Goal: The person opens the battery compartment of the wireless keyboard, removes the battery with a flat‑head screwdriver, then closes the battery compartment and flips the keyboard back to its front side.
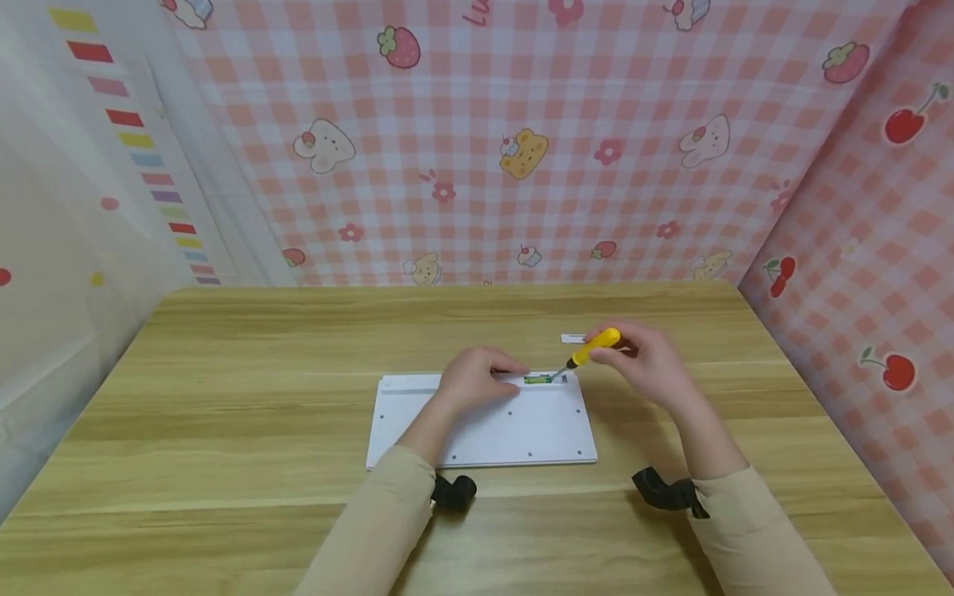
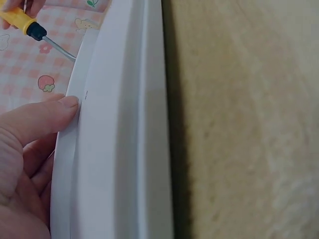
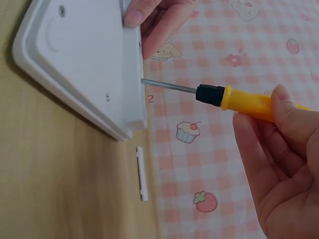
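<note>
A white keyboard (image 1: 480,437) lies face down on the table, small screws dotting its underside. In the raised strip along its far edge, a green battery (image 1: 537,380) shows in an uncovered slot. My left hand (image 1: 473,379) grips that strip just left of the slot, thumb on the near side and fingers behind. My right hand (image 1: 650,364) pinches the yellow handle of a screwdriver (image 3: 244,101) between thumb and fingers. The screwdriver's metal shaft slants down to the left, its tip at the right end of the battery.
A small white battery cover (image 3: 142,173) lies on the wooden table (image 1: 246,397) beyond the keyboard, near my right hand. Checked cloth (image 1: 462,207) hangs behind the table's far edge and along its right side. Black wrist mounts (image 1: 453,492) stick out from both sleeves.
</note>
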Demonstrator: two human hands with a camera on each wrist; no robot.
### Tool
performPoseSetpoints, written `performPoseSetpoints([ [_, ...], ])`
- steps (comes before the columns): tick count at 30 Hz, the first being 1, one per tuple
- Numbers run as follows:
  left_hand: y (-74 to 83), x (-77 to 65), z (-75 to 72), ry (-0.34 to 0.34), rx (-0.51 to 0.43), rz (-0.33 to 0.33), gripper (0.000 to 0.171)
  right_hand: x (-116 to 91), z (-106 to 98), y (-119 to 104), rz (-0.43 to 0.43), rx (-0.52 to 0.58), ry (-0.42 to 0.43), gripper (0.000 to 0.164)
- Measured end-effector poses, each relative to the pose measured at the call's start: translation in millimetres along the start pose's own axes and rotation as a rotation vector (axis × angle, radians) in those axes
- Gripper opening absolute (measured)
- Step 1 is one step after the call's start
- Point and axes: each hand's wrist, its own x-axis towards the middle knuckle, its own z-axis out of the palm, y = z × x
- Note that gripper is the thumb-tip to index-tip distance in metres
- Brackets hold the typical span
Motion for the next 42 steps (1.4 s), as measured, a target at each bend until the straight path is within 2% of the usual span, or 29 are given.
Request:
performPoseSetpoints([
  [3, -0.5, 0.0, 0.7, 0.004, -0.002, -0.001, 0.027, -2, 0, 9, 0.053, 0.072, 0.008, 0.017],
  [9, -0.9, 0.5, 1.4, 0.007, 0.011, 0.000, 0.027, -7, 1, 27, 0.147, 0.337, 0.018, 0.025],
  [13, -1.0, 0.7, 1.6, 0.008, 0.018, 0.001, 0.027, -9, 2, 34, 0.183, 0.433, 0.029, 0.031],
  [21, -1.9, 0.7, 1.5, 0.006, 0.021, 0.001, 0.027, -13, 6, 43, 0.224, 0.516, 0.072, 0.040],
  [25, -1.3, 0.6, 1.4, 0.004, 0.020, -0.004, 0.027, -15, 8, 45, 0.228, 0.554, 0.100, 0.039],
  [42, 0.4, -0.2, 0.6, 0.004, 0.020, -0.019, 0.027, -18, 10, 46, 0.177, 0.624, 0.145, 0.035],
])
